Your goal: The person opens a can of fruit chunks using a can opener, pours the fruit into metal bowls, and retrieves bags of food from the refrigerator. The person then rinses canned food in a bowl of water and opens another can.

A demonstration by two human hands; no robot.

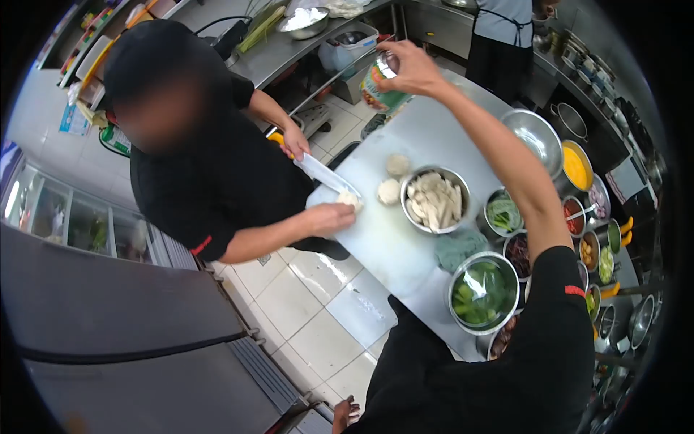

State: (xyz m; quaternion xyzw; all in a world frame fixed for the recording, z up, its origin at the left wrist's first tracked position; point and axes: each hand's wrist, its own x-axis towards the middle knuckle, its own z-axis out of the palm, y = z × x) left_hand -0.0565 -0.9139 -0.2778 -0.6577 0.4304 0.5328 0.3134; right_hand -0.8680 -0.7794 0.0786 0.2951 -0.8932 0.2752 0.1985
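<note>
My right hand [412, 71] is up at the far corner of the table, fingers and thumb closed around the end of a tin can [377, 90] with a green and red label. The can is tilted. At the bottom of the view hangs my left hand [345, 414], low beside my body, with nothing in it and its fingers loosely apart. Beneath my outstretched right arm stand a steel bowl of pale cut pieces [436, 202] and a bowl of chopped greens [500, 212].
Opposite me a co-worker's hand holds a knife [325, 173] against a pale round piece [350, 200] on the white cutting board [383, 246]. A bowl of green vegetables [483, 293] stands near me. Another person [504, 43] is at the back counter. Refrigerators [108, 304] line the left.
</note>
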